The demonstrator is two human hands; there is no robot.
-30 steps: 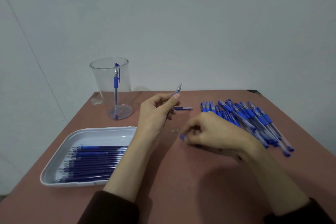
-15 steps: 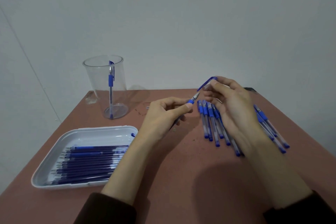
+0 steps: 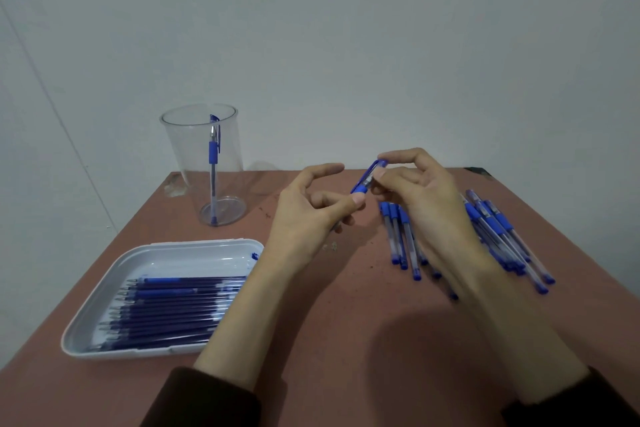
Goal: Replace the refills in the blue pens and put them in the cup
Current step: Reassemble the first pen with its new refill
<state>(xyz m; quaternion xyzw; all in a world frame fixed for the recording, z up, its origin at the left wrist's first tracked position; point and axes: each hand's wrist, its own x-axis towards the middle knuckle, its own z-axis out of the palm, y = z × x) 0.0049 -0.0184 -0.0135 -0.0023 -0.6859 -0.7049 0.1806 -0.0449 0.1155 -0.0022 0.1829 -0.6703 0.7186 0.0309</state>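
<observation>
Both hands pinched one blue pen (image 3: 361, 188) at mid-frame, left hand (image 3: 308, 218) at its grip end, right hand (image 3: 420, 198) on the cap (image 3: 373, 168); pushing straight along the pen should seat it squarely.

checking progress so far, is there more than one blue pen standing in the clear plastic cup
No, only a single blue pen stands inside the clear plastic cup.
</observation>
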